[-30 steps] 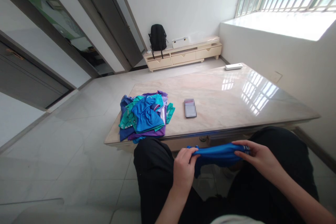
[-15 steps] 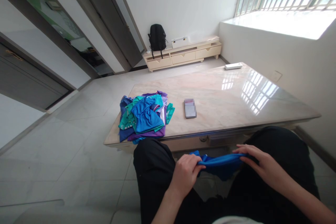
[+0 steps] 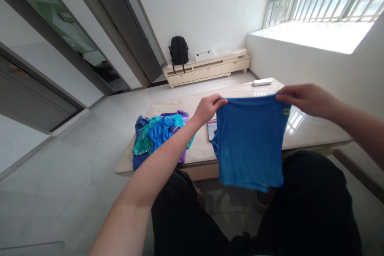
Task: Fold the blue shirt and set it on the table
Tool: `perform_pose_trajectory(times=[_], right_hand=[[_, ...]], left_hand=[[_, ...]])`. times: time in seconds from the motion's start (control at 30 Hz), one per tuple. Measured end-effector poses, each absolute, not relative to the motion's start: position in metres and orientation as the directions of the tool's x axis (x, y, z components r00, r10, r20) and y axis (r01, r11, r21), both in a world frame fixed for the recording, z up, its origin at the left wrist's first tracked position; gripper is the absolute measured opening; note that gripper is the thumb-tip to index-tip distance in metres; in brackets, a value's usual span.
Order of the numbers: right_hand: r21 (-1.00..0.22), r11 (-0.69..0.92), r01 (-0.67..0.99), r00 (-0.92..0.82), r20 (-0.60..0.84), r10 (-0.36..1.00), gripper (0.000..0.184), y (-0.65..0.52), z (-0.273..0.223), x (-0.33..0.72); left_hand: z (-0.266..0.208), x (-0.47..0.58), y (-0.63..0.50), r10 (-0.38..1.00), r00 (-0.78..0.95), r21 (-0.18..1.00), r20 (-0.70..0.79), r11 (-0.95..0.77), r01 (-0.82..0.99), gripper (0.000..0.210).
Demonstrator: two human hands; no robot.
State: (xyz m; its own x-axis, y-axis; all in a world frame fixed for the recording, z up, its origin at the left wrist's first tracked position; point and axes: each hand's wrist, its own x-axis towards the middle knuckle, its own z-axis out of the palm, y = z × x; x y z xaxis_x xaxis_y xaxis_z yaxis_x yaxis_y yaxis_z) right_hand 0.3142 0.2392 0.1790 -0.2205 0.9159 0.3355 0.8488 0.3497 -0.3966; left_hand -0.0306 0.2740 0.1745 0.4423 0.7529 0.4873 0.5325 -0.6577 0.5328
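A blue shirt hangs spread out in the air above my knees, in front of the marble table. My left hand pinches its top left corner. Its top right corner is pinched by my right hand. The cloth drops flat from the two hands and hides part of the table's near edge. A pile of blue, teal and purple clothes lies on the table's left end, just left of my left forearm. A phone lies on the table, half hidden behind the shirt.
A white remote lies at the table's far edge. A low cream cabinet stands against the back wall with a black backpack and a white box on it. Dark doors line the left wall. My legs in black trousers fill the foreground.
Both hands rose from my lap to chest height with the blue shirt. The shirt went from a bunched roll to hanging spread open. The view tilted slightly.
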Motion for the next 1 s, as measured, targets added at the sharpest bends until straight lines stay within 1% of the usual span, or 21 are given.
perform_pose_trajectory(times=[0.07, 0.1, 0.17, 0.23, 0.27, 0.33, 0.4, 0.47, 0.53, 0.6, 0.63, 0.7, 0.77, 0.87, 0.93, 1.0], right_hand=[[-0.260, 0.322, 0.910, -0.174, 0.466, 0.867, 0.069, 0.266, 0.231, 0.319], [-0.231, 0.308, 0.923, -0.140, 0.545, 0.827, 0.076, 0.274, 0.254, 0.321], [-0.205, 0.336, 0.919, -0.127, 0.653, 0.747, 0.080, 0.285, 0.289, 0.327], [-0.214, 0.361, 0.908, -0.118, 0.696, 0.708, 0.081, 0.292, 0.304, 0.335], [-0.225, 0.357, 0.907, -0.105, 0.699, 0.708, 0.080, 0.297, 0.302, 0.341], [-0.244, 0.315, 0.917, -0.071, 0.677, 0.733, 0.074, 0.307, 0.282, 0.353], [-0.236, 0.271, 0.933, -0.069, 0.622, 0.780, 0.064, 0.316, 0.241, 0.362], [-0.142, 0.305, 0.942, -0.195, 0.508, 0.839, 0.047, 0.317, 0.185, 0.365], [-0.127, 0.320, 0.939, -0.255, 0.371, 0.893, 0.029, 0.306, 0.123, 0.361], [-0.129, 0.348, 0.929, -0.316, 0.217, 0.924, 0.024, 0.287, 0.065, 0.355], [-0.134, 0.355, 0.925, -0.336, 0.147, 0.930, 0.023, 0.276, 0.040, 0.352], [-0.146, 0.348, 0.926, -0.344, 0.053, 0.937, 0.025, 0.258, 0.004, 0.347], [-0.159, 0.327, 0.931, -0.331, 0.005, 0.944, 0.028, 0.248, -0.013, 0.343], [-0.182, 0.294, 0.938, -0.301, -0.010, 0.954, 0.032, 0.249, -0.013, 0.337], [-0.204, 0.283, 0.937, -0.290, -0.005, 0.957, 0.034, 0.257, -0.005, 0.329], [-0.234, 0.281, 0.931, -0.288, 0.004, 0.958, 0.034, 0.265, 0.001, 0.318]], left_hand=[[0.220, -0.019, 0.309, 0.662, 0.449, 0.381, 0.600, -0.730, 0.567, 0.058], [0.240, -0.013, 0.321, 0.609, 0.456, 0.310, 0.648, -0.759, 0.572, 0.065], [0.273, -0.002, 0.337, 0.547, 0.424, 0.212, 0.721, -0.758, 0.617, 0.074], [0.289, 0.009, 0.345, 0.515, 0.421, 0.142, 0.747, -0.742, 0.655, 0.073], [0.290, 0.014, 0.347, 0.511, 0.441, 0.104, 0.738, -0.732, 0.674, 0.068], [0.276, 0.022, 0.350, 0.528, 0.506, 0.027, 0.682, -0.709, 0.704, 0.054], [0.241, 0.029, 0.350, 0.572, 0.571, -0.026, 0.589, -0.692, 0.721, 0.034], [0.192, 0.032, 0.344, 0.610, 0.617, -0.034, 0.497, -0.697, 0.716, 0.021], [0.135, 0.033, 0.330, 0.644, 0.662, -0.025, 0.385, -0.709, 0.705, 0.012], [0.081, 0.031, 0.308, 0.659, 0.701, -0.005, 0.274, -0.728, 0.686, 0.006], [0.058, 0.028, 0.295, 0.658, 0.721, 0.010, 0.219, -0.740, 0.672, 0.007], [0.024, 0.019, 0.269, 0.646, 0.754, 0.048, 0.120, -0.763, 0.645, 0.012], [0.006, 0.003, 0.249, 0.637, 0.769, 0.079, 0.055, -0.771, 0.632, 0.016], [0.005, -0.033, 0.239, 0.679, 0.734, 0.082, -0.005, -0.731, 0.677, 0.027], [0.014, -0.066, 0.246, 0.753, 0.658, 0.053, -0.028, -0.656, 0.753, 0.028], [0.025, -0.108, 0.258, 0.843, 0.537, 0.014, -0.035, -0.536, 0.844, 0.026]])
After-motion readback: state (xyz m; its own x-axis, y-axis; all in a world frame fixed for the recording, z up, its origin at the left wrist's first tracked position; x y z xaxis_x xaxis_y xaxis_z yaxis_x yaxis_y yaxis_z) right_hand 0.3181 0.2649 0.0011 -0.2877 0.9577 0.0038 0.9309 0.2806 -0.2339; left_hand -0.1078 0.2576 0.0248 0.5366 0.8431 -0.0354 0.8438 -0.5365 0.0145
